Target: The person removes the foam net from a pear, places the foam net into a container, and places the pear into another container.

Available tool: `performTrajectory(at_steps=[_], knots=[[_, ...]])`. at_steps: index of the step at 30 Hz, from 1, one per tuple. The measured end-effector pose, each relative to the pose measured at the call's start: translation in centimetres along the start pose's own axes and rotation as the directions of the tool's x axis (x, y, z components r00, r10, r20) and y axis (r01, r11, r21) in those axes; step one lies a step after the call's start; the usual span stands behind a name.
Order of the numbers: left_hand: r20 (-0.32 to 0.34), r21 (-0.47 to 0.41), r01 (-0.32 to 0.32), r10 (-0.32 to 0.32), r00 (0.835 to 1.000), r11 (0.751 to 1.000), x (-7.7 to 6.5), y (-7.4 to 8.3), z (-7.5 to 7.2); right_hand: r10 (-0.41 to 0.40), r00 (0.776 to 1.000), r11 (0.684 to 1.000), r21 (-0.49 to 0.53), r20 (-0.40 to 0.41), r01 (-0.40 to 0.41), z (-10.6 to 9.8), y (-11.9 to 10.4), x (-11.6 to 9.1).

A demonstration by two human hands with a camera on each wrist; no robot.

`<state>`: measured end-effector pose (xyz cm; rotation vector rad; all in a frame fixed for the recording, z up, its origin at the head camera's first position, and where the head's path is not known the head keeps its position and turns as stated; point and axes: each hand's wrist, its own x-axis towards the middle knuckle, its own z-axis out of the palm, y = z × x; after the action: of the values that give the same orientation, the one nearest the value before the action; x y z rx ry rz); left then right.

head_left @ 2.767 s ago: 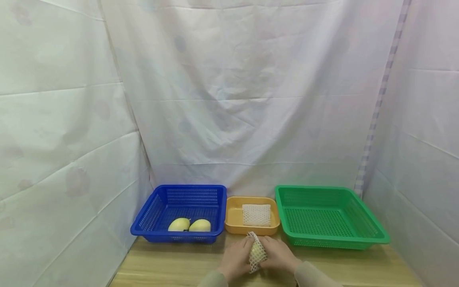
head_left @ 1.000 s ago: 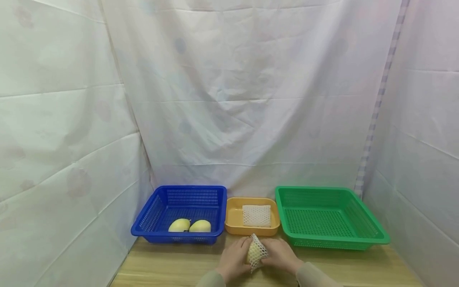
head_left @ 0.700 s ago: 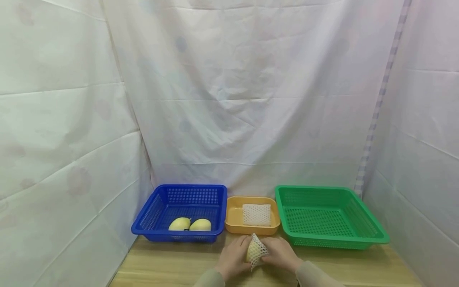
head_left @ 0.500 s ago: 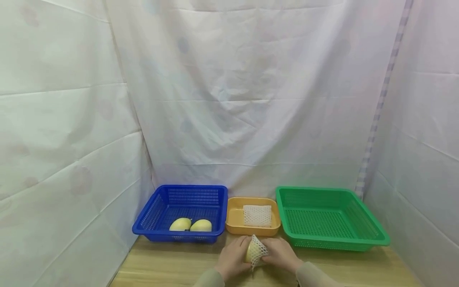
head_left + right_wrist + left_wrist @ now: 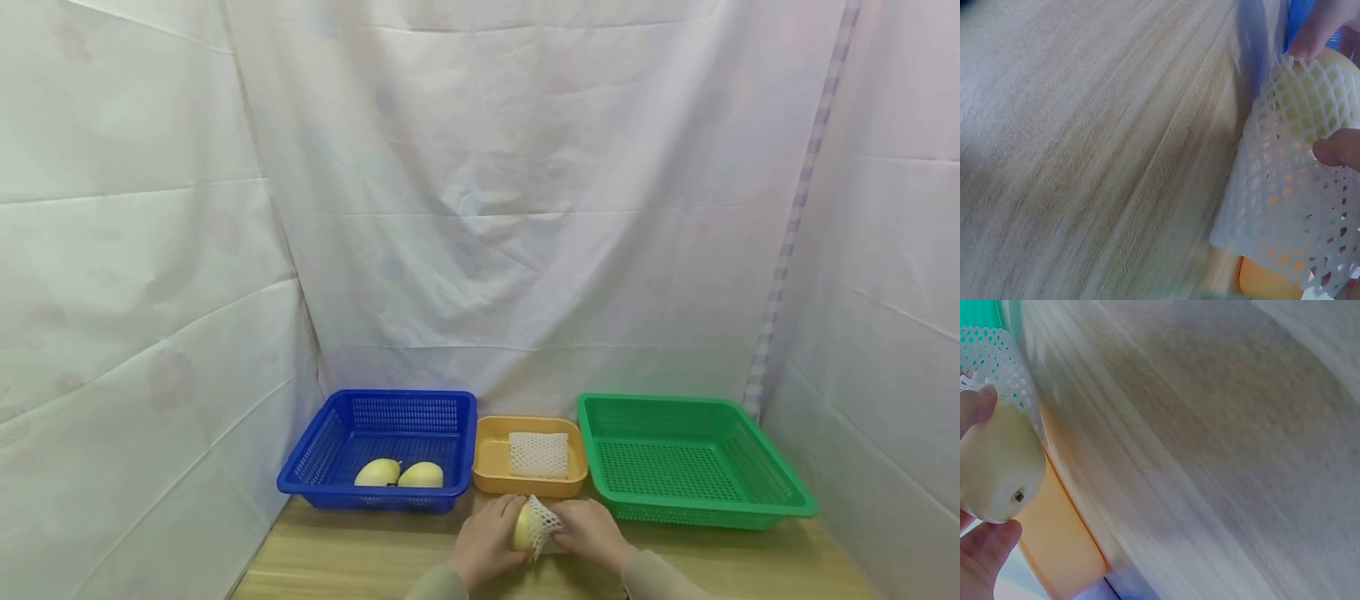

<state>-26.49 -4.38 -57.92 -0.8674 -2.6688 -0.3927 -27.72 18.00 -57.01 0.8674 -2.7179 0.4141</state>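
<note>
My left hand grips a pale yellow pear just above the table, in front of the orange tray. In the left wrist view the pear's bare end shows, with a small dark pit, between thumb and fingers. A white foam net sleeve covers only the pear's right part. My right hand pinches this sleeve from the right. In the right wrist view the foam net hangs mostly loose beyond the pear, its right thumb on the mesh. Some right fingers are hidden.
A blue basket at the left holds two pears. The orange tray in the middle holds a flat white foam net. To the right stands a green basket. White cloth hangs behind and at both sides.
The foam net, which covered most of the pear earlier, has slid to the right, baring the pear's left part. My right hand has shifted slightly right with it; the left hand stays nearly in place.
</note>
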Motion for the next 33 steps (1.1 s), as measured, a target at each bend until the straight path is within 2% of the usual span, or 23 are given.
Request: performTrajectory(at_steps=[7, 16, 33], knots=[[0.005, -0.009, -0.013, 0.013, 1.0, 1.0, 0.0, -0.3, -0.1, 0.029, 0.999, 0.999, 0.022, -0.017, -0.028, -0.3, 0.1, -0.3], [-0.036, -0.02, -0.052, 0.052, 0.998, 0.998, -0.5, -0.6, -0.3, 0.063, 0.997, 0.997, 0.034, -0.038, -0.062, -0.5, 0.2, -0.6], [-0.005, 0.001, -0.021, 0.021, 1.0, 1.0, -0.7, -1.2, -0.3, 0.068, 0.988, 0.997, -0.025, -0.141, -0.072, -0.5, 0.4, -0.9]])
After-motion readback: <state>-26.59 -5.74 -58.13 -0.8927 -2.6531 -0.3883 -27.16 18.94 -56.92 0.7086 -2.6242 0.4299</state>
